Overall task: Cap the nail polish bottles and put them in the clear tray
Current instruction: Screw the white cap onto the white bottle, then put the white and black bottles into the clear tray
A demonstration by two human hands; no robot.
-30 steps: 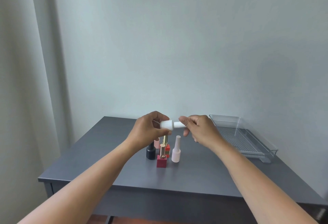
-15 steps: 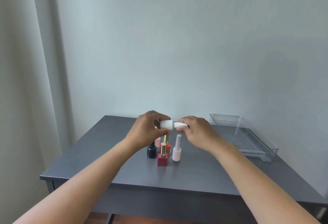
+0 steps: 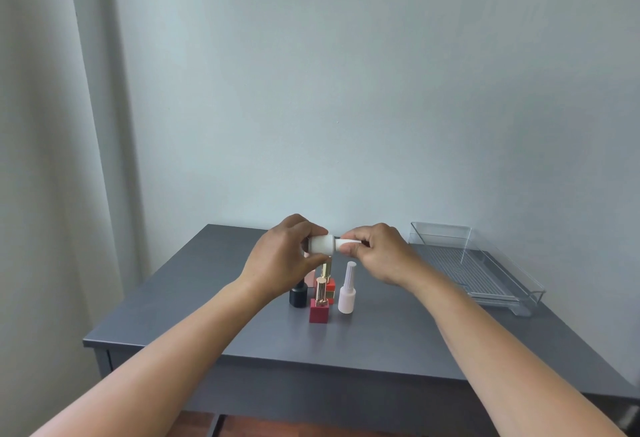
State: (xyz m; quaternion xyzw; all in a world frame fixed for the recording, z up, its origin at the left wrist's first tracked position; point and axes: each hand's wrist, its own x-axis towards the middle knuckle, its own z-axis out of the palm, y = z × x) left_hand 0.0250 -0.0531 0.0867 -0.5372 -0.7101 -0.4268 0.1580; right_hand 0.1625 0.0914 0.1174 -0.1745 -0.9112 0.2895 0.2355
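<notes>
Nearest the camera, two bare forearms rise from the lower corners of the frame and meet just above the middle of the dark grey table [image 3: 214, 298]. Beneath them stands a tight cluster of bottles: a dark red square bottle [image 3: 319, 311] with a gold cap in front, a black round bottle [image 3: 298, 296] to its left, an upright white bottle [image 3: 347, 289] with a tall cap to its right, and behind them a second red bottle [image 3: 330, 289] and a pinkish one mostly hidden by the wrist.

Above the cluster the left hand [image 3: 282, 262] is closed around the body of a white nail polish bottle [image 3: 321, 245] held sideways, while the right hand [image 3: 379, 253] pinches its white cap [image 3: 346, 244] between thumb and fingers, cap and bottle meeting in line (whether fully screwed home cannot be told).

The bottle looks small, light and rigid, likely glass or hard plastic with a smooth finish, so it could slip or crack if dropped. The body is the best place to hold it steady; the narrow cap suits a fingertip twist.

Farthest back, at the right of the frame, the clear tray [image 3: 505, 293] sits well apart, with no bottles in it.
</notes>
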